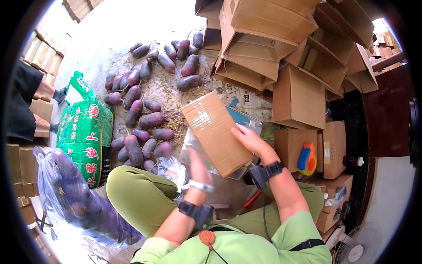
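Observation:
A closed brown cardboard box [215, 136] lies tilted across a translucent plastic bin [255, 127] in front of me, with a strip of clear tape shining on its top. My right hand [249, 140] grips the box at its right edge. Beside the lower left edge of the box, my left hand [198, 169] is smeared by motion, so its fingers cannot be made out. A crumpled clear plastic bag [172, 171] is near that hand. Many dark purple radishes [151, 120] lie on the floor to the left of and beyond the box.
Open cardboard boxes [299, 99] are piled at the far right. An orange and blue tape dispenser [306, 159] stands right of me; a red-handled tool [252, 199] is by my legs. At left are a green printed sack [83, 136], a clear bag of radishes [74, 198] and another person's legs [41, 90].

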